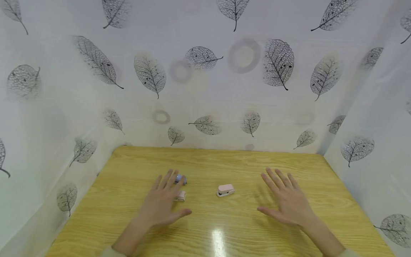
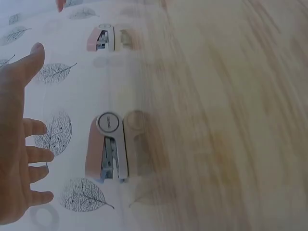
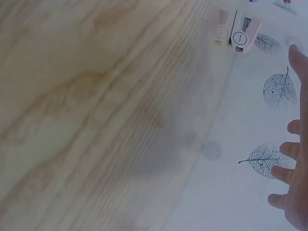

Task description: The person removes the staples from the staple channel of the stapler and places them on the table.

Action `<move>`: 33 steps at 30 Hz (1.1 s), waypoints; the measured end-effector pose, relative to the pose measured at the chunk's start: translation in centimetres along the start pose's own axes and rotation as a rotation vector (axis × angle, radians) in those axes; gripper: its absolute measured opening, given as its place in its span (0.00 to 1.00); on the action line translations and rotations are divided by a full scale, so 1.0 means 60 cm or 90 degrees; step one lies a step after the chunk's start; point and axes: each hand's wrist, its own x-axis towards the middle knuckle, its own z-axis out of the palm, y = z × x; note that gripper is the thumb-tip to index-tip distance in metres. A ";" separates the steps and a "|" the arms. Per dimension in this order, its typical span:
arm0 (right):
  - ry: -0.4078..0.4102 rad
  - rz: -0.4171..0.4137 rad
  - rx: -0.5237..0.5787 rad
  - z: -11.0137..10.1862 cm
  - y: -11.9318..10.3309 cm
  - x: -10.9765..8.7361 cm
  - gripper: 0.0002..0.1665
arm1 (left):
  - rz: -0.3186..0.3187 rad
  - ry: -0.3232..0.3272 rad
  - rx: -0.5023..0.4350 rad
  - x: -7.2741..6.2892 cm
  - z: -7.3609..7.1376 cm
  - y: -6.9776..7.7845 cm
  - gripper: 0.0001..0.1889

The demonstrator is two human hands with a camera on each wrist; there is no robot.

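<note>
In the head view my left hand (image 1: 162, 205) hovers over the left side of the table with fingers spread, holding nothing. It partly hides a pink stapler (image 1: 181, 196) and a blue stapler (image 1: 181, 179), of which only the right ends show. A second pink-and-white stapler (image 1: 226, 190) lies between the two hands, touched by neither. My right hand (image 1: 287, 200) is held above the table on the right, fingers apart, its shadow beneath it. The left wrist view shows the near pink stapler (image 2: 95, 151) beside the left fingers; the right wrist view shows one pink stapler (image 3: 239, 37) far off.
A yellow wood-grain table (image 1: 205, 160) reflects a light near its front edge. White curtains (image 1: 205, 96) printed with dark skeleton leaves stand along the back and both sides.
</note>
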 end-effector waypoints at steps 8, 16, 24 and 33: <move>-0.017 -0.029 0.011 0.009 -0.012 0.019 0.60 | 0.041 -0.026 -0.007 0.030 0.015 0.029 0.53; -0.028 -0.094 0.019 0.026 -0.027 0.044 0.57 | 0.073 -0.045 -0.001 0.060 0.031 0.058 0.51; -0.057 -0.153 0.011 0.042 -0.038 0.069 0.53 | 0.103 -0.078 0.004 0.089 0.044 0.073 0.49; -0.061 -0.211 0.022 0.068 -0.047 0.099 0.47 | 0.115 -0.158 0.038 0.112 0.073 0.094 0.40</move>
